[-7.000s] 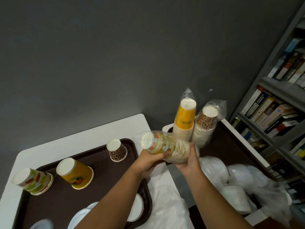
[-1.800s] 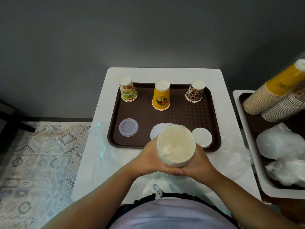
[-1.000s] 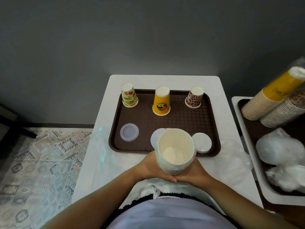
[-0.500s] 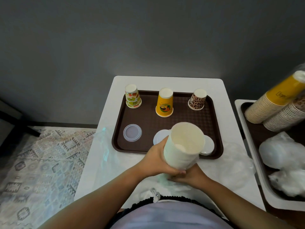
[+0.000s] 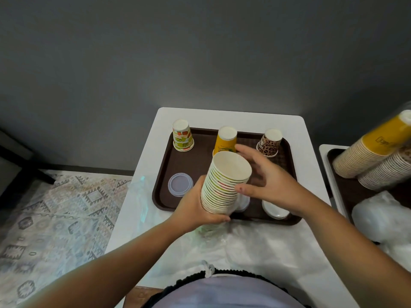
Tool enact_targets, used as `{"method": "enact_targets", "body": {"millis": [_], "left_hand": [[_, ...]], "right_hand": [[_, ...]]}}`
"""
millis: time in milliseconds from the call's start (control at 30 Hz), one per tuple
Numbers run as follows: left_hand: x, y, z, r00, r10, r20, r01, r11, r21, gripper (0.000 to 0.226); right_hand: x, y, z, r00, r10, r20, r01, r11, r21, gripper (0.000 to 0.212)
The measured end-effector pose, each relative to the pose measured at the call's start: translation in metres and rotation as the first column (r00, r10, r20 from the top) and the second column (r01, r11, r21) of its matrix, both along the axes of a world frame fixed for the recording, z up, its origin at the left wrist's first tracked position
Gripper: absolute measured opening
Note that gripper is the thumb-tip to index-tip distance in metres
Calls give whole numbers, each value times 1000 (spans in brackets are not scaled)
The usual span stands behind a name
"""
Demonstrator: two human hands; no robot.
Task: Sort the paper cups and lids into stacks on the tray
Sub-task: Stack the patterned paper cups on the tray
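Gripping the nested cup stack [image 5: 224, 185] round its lower end, our left hand [image 5: 195, 210] holds it over the brown tray [image 5: 287, 220] and its near edge, mouth tilted up and away from us. Our right hand [image 5: 266, 183] is spread, thumb against the stack's side, fingers reaching past the rim. We judge its matching fruit-print cup [image 5: 182, 138] lies far-left of the grip, nearer our left hand. The yellow cup [image 5: 225, 141] is partly hidden; lids under the stack are hard to count.

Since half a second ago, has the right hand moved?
Yes. The right hand left the cup stack's bottom and rose beside its rim, over the tray.
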State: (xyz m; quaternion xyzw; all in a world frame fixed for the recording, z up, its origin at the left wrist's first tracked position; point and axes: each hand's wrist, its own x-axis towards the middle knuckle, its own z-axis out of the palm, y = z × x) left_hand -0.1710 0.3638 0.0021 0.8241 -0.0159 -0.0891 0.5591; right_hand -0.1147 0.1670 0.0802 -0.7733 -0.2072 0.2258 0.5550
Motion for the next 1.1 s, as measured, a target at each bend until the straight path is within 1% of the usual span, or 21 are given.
{"method": "enact_targets", "body": {"millis": [67, 133, 200, 267, 333, 467, 600, 733, 833, 933, 1000, 1100], "left_hand": [[3, -1, 6, 998, -63, -6, 63, 998, -29, 104], [6, -1, 19, 993, -119, 9, 119, 989, -84, 110], [14, 0, 36, 989, -140, 35, 144, 980, -138, 108], [23, -1, 52, 991, -120, 53, 127, 977, -168, 104], [30, -2, 60, 995, -79, 63, 88, 985, -149, 99], [35, -3, 58, 998, -8, 56, 14, 994, -104, 97], [35, -6, 56, 993, 108, 48, -102, 988, -115, 83], [30, -4, 61, 983, 178, 52, -175, 983, -51, 77], [25, -1, 70, 975, 210, 68, -208, 978, -36, 65], [22, 6, 84, 965, 230, 129, -226, 973, -41, 54], [22, 13, 91, 959, 234, 157, -231, 972, -38, 51], [19, 16, 90, 949, 265, 169, -262, 964, -42, 53]], "right_hand": [[3, 7, 4, 985, 27, 169, -2, 989, -148, 84], [8, 11, 6, 970, 52, 239, 2, 975, -222, 84], [13, 13, 8, 963, 82, 256, -16, 968, -250, 81], [17, 16, 10, 959, 106, 263, -32, 961, -273, 80], [19, 20, 12, 955, 115, 273, -26, 950, -310, 78], [26, 27, 14, 948, 127, 291, -14, 932, -362, 71], [28, 34, 15, 941, 156, 299, -38, 930, -365, 64], [29, 43, 17, 936, 158, 316, -40, 936, -349, 59], [29, 50, 21, 927, 162, 338, -44, 942, -332, 59], [30, 58, 30, 916, 153, 371, -44, 957, -286, 60], [32, 64, 36, 904, 171, 391, -61, 958, -279, 65], [33, 72, 38, 889, 226, 399, -86, 937, -339, 69]]}}
